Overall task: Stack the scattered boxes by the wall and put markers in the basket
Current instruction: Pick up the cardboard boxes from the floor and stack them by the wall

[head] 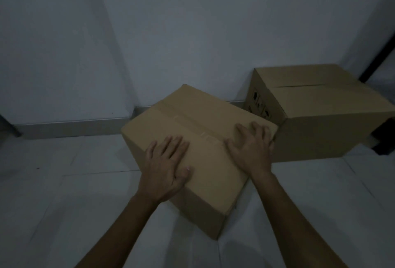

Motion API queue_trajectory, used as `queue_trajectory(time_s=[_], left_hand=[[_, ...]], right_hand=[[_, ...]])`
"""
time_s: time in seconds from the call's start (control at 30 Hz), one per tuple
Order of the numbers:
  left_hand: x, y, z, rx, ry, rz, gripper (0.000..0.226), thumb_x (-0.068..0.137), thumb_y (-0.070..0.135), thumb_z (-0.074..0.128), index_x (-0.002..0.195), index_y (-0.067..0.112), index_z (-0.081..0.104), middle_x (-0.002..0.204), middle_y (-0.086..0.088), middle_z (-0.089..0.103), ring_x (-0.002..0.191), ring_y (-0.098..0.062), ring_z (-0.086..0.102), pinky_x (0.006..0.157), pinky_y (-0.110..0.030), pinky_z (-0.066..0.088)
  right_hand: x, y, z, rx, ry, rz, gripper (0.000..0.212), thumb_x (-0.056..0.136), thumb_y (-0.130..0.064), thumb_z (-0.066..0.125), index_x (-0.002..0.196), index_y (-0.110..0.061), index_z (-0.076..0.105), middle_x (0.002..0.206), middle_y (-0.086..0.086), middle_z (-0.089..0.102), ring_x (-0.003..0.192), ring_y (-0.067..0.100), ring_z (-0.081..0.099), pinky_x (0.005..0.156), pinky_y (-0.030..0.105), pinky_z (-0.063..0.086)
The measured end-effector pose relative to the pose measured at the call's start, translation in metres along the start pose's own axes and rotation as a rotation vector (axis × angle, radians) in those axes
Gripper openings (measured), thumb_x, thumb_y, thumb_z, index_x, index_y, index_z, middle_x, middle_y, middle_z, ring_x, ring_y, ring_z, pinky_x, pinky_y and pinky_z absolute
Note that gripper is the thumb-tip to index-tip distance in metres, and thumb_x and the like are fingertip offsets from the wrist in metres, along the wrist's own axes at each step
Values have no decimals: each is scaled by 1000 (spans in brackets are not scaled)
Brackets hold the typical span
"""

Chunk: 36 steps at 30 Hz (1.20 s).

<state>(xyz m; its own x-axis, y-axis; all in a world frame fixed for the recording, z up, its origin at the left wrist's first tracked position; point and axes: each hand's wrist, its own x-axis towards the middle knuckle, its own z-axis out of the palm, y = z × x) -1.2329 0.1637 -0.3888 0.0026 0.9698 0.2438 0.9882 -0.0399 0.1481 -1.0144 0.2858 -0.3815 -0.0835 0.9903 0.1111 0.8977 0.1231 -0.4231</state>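
1. The left hand (168, 167) is laid flat on the top of the near cardboard box (192, 139), its fingers straight and spread, nothing being gripped.
2. The right hand (250, 150) is placed on the same top panel, towards its right edge; its fingers (259, 131) are spread and slightly bent, pressed onto the cardboard rather than wrapped round it.
3. The taped centre seam of the near cardboard box is seen just beyond the left fingertips and to the left of the right fingers.
4. This box is turned at an angle on the pale tiled floor (64, 193), one corner directed away from the fingertips towards the wall (192, 32).
5. A second cardboard box (320, 114) is set beyond and to the right of the right fingers, against the wall; printed handling symbols are carried on its left face.
6. Whether the two boxes are touching cannot be told, though they are just beside each other near the right fingertips.
7. A low skirting strip (74, 126) is seen along the foot of the wall, well beyond the left fingertips.
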Motion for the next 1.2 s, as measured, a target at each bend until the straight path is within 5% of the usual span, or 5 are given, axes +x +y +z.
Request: queue_trajectory(time_s=[0.2, 0.33, 0.43, 0.67, 1.2], left_hand=[[9, 42, 5, 149, -118, -130, 83, 86, 76, 6, 154, 33, 24, 162, 0, 20, 148, -28, 20, 116, -50, 16], [18, 39, -1, 194, -80, -104, 78, 87, 78, 15, 144, 33, 43, 148, 1, 46, 126, -29, 47, 97, -47, 34], [33, 24, -6, 184, -25, -15, 71, 89, 75, 20, 135, 32, 52, 132, 4, 56, 109, -28, 52, 91, -43, 37], [37, 12, 4, 26, -8, 109, 65, 96, 62, 22, 142, 25, 50, 150, 5, 46, 142, -18, 37, 114, -42, 31], [114, 45, 27, 188, -31, 127, 80, 90, 71, 9, 147, 26, 41, 154, 4, 40, 138, -21, 40, 108, -40, 31]], right_hand=[[55, 29, -7, -1, -132, -170, 64, 83, -68, 56, 140, -41, 46, 156, 1, 29, 147, 28, 14, 116, 54, 22], [56, 28, -18, -40, -198, -188, 65, 88, -68, 50, 145, -39, 42, 159, 2, 23, 148, 28, 10, 119, 52, 17], [17, 8, -21, -44, -85, -92, 63, 92, -67, 40, 146, -36, 39, 161, 5, 23, 147, 32, 15, 118, 50, 17], [-94, -26, 3, -20, 206, -98, 53, 90, -57, 45, 130, -28, 62, 142, 10, 53, 135, 36, 42, 108, 53, 30], [51, 65, -13, -92, 418, -376, 42, 88, -43, 44, 109, -20, 72, 115, 2, 68, 119, 26, 53, 101, 44, 33]])
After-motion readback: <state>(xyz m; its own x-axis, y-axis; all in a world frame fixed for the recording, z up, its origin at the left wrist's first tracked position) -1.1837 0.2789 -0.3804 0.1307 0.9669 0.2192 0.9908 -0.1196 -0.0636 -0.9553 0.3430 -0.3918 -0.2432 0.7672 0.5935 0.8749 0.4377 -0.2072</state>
